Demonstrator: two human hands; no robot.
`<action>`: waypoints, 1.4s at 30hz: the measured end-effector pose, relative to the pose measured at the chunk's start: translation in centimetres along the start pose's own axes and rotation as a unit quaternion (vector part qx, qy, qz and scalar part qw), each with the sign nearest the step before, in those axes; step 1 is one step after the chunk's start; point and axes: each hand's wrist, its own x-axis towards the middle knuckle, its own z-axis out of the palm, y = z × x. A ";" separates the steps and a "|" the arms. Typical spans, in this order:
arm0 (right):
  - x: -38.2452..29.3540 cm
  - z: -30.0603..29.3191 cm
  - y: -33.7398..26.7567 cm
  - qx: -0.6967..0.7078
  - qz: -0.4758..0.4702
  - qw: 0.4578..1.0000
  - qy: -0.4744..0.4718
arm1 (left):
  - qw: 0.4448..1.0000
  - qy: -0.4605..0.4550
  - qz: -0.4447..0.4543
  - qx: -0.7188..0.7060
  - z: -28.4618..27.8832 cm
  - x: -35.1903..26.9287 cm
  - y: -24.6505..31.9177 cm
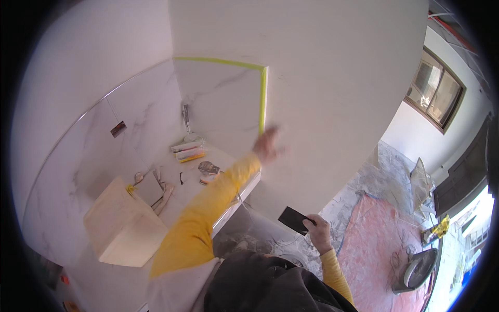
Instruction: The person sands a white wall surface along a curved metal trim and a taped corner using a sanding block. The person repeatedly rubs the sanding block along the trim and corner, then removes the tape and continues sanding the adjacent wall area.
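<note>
My left hand (268, 146), blurred, reaches to the lower end of the yellow-green masking tape (262, 97) that edges the marbled wall panel (222, 93); whether its fingers hold anything cannot be told. My right hand (319, 233) grips a flat black rectangular object (295, 220) by its right end, low in front of the plain painted wall (331, 97). Below my left arm, on the white counter, lie a sander-like power tool (209, 168) and a box with coloured stripes (188, 151).
A large pale box (124, 226) stands on the counter near my left arm. A cable (245, 202) hangs off the counter's edge. On the dusty floor at right are a reddish sheet (370, 241), a fan (419, 269) and a yellow-wrapped item (436, 230). An electrical opening (118, 129) is in the left wall.
</note>
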 end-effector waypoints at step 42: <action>43.3 6.5 -32.6 -0.213 -0.396 0.893 -0.008 | 0.883 0.421 0.179 -0.104 -11.6 22.6 -25.8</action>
